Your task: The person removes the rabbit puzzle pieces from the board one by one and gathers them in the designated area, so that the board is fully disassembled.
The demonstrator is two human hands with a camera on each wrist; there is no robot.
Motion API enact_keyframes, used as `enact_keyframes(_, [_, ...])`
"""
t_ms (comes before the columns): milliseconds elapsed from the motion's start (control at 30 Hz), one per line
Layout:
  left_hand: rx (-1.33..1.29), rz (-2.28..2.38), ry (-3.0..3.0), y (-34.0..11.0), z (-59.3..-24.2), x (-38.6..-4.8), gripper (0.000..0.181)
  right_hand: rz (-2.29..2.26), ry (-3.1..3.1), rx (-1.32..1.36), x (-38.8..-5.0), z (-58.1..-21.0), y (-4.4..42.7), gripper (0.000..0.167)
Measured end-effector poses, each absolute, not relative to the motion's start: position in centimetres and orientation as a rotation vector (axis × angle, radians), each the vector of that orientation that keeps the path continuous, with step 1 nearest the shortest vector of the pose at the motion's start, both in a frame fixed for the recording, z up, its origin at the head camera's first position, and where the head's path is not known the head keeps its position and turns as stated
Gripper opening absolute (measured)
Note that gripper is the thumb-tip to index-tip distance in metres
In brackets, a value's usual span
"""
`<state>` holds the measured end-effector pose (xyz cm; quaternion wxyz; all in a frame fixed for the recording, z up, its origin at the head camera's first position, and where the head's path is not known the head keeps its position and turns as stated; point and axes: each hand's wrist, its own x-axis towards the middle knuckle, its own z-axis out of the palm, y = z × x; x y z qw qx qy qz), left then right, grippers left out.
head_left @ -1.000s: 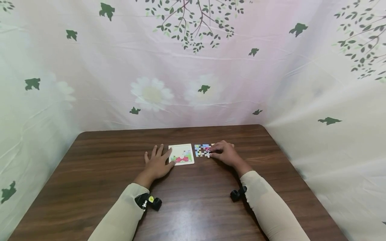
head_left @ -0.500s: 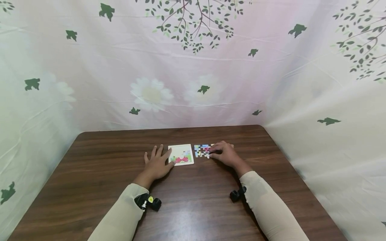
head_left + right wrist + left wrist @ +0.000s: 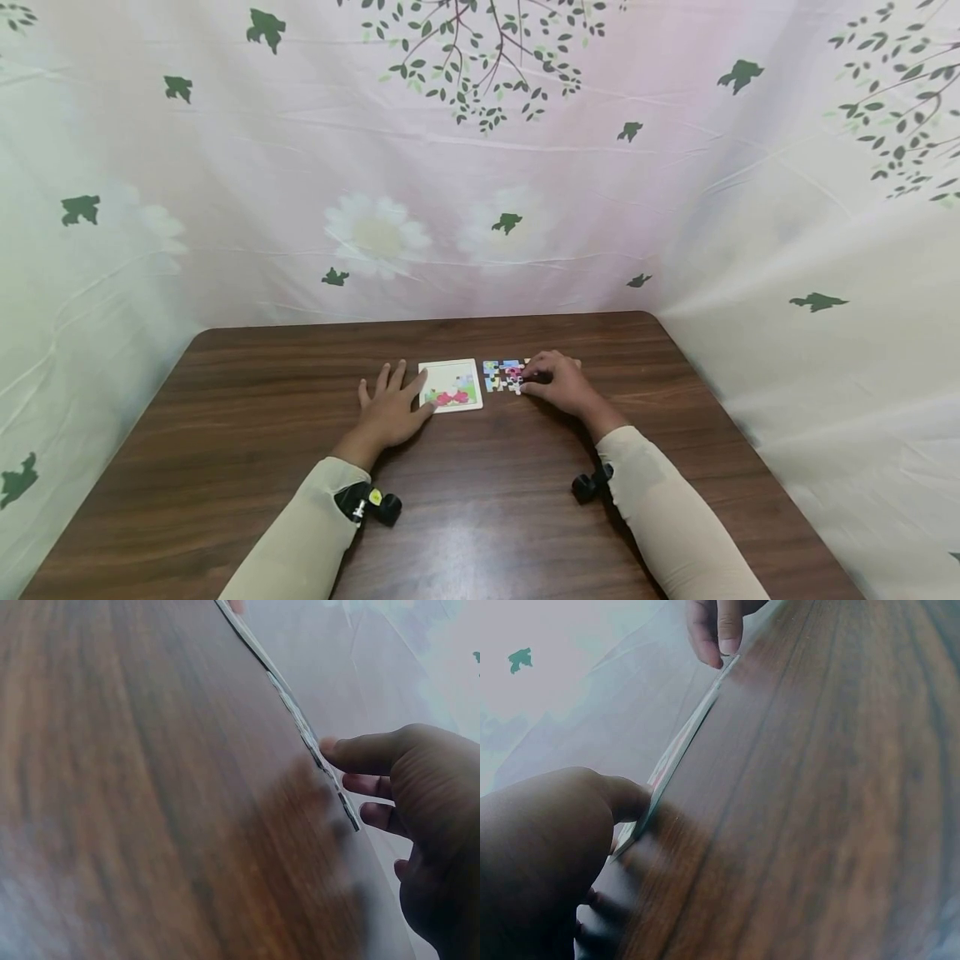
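A white-framed puzzle tray [image 3: 452,372] lies near the table's far edge, with a pink and green picture along its lower part. My left hand [image 3: 392,413] rests beside it, fingers spread, with thumb and index finger touching its left side. Right of the tray lie several colourful jigsaw pieces [image 3: 492,375], laid out flat close together. At their right side, my right hand [image 3: 564,385] bends its thumb and fingers around a puzzle piece, partly covering the group. In the right wrist view, the thumb [image 3: 352,752] meets the thin edge of the pieces [image 3: 306,732].
The brown wooden table [image 3: 465,517] reaches forward from both forearms. A pale patterned cloth [image 3: 480,183] hangs behind it and along both sides. Each wrist carries a black camera, such as the left wrist camera [image 3: 386,507].
My right fingers shift very slightly over the pieces. The left hand and the tray stay in place.
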<state>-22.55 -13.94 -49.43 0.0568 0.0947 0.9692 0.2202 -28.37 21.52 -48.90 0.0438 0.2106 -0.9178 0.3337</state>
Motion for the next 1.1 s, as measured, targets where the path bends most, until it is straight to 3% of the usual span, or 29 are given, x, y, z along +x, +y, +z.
enact_keyframes(467, [0.296, 0.673, 2.934, -14.0, -49.3, -22.7, 0.073, 1.039, -2.77, 0.691, -29.1, -48.9, 19.2, 0.01])
enact_keyframes(1100, [0.308, 0.676, 2.932, -14.1, -49.6, -22.7, 0.073, 1.004, -2.762, 0.809, -28.9, -49.1, 14.2, 0.021])
